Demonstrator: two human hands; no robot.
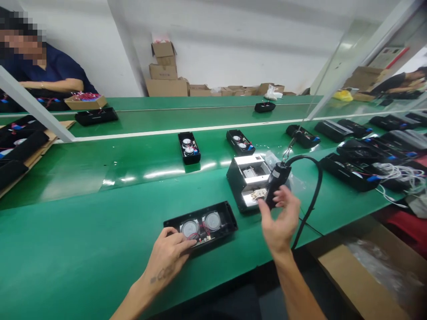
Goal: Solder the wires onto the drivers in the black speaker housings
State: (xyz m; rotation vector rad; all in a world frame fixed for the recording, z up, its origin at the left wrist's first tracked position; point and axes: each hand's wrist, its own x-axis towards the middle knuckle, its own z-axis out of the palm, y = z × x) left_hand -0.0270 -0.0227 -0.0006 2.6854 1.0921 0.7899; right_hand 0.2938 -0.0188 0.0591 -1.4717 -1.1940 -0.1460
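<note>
A black speaker housing (230,218) lies open on the green work surface in front of me. Two round grey speakers (190,229), red wires and a small circuit board show inside it. My left hand (173,244) grips its near left edge, with a fingertip by the board. An electric screwdriver (279,178) hangs tilted from a metal hook and cord. Just beside its lower part, my right hand (282,218) has its thumb and fingers apart, slightly blurred. Behind the screwdriver's tip stands a black and silver screw feeder (233,178); the tip is hidden.
Two similar housings (189,147) sit farther back on the green line. Many more black housings (350,171) and white cables (400,175) crowd the right side. A black cable (318,182) loops from the screwdriver. An open carton (356,271) stands below at right. Co-workers (63,71) sit beyond.
</note>
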